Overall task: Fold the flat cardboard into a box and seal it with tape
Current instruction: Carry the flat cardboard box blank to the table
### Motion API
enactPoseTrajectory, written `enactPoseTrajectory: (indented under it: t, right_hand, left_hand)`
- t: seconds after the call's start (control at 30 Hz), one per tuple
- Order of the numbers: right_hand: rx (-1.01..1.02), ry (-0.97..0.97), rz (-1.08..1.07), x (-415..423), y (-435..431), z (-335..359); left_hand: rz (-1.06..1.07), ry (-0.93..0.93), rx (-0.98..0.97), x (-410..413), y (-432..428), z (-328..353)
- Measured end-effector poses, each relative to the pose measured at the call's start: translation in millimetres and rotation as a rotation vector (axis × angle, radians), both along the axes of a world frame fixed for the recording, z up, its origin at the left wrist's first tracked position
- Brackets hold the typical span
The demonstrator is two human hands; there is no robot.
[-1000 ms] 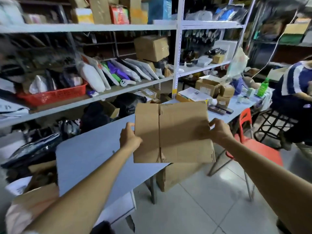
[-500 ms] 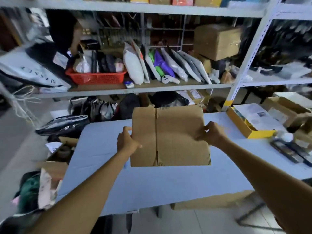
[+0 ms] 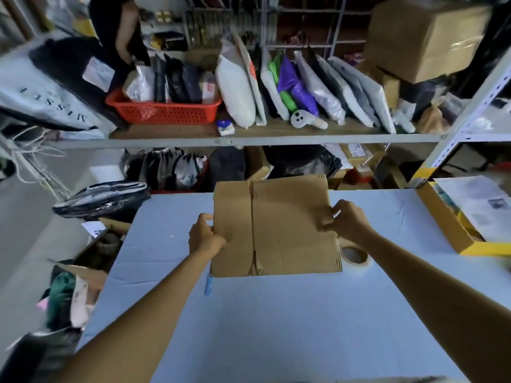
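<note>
The flat cardboard is held over the blue tabletop, unfolded, its broad brown face turned up toward the camera. A crease with a slit at each end runs from its far edge to its near edge, left of its middle. Whether its near edge touches the tabletop cannot be told.

The left hand grips the cardboard's left edge about halfway along, fingers curled round it with the thumb on top. The right hand pinches the cardboard's right edge, its fingertips pressed onto the face where the sheet is slightly buckled.

A roll of tape lies flat on the tabletop just beside the cardboard's near right corner, partly hidden under that corner and below the right wrist. A small blue object pokes out from under the cardboard's near left corner; what it is cannot be made out.

Well to the right of the cardboard stands a yellow-sided box with printed papers in it. Beyond the cardboard's far edge runs a grey shelf carrying a red basket of parcels, a leaning row of padded mailers and a big taped carton. To the cardboard's left, off the tabletop's edge, lies a black plastic bag.
</note>
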State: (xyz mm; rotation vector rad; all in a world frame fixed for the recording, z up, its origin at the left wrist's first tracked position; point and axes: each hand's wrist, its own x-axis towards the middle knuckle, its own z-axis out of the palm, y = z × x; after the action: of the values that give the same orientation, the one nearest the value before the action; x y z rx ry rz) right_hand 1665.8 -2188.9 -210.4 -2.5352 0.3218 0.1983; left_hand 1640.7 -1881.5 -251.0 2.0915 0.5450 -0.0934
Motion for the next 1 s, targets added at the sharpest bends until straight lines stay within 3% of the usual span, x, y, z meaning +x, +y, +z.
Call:
enactPoseTrajectory:
  t: [0.33,0.67,0.8,0.93,1.0]
  right_hand:
    - [0.098,0.220,-0.012,22,-18,-68]
    - [-0.052,0.362,-0.090,-10,-9,-173]
    - [-0.054,0.358,-0.129,-21,-12,-194]
    - [0.030,0.338,-0.164,-23,-16,-196]
    - [0.239,0.301,-0.287,-21,-16,-192]
  left_hand:
    - [0.049,0.092,0.077,1,-21,-56]
    - [0.054,0.312,0.137,-32,-75,-149]
    - [0.041,0.291,0.166,-44,-78,-168]
    - [0.035,0.305,0.147,-45,-77,-169]
    - [0.031,0.313,0.133,-44,-73,-167]
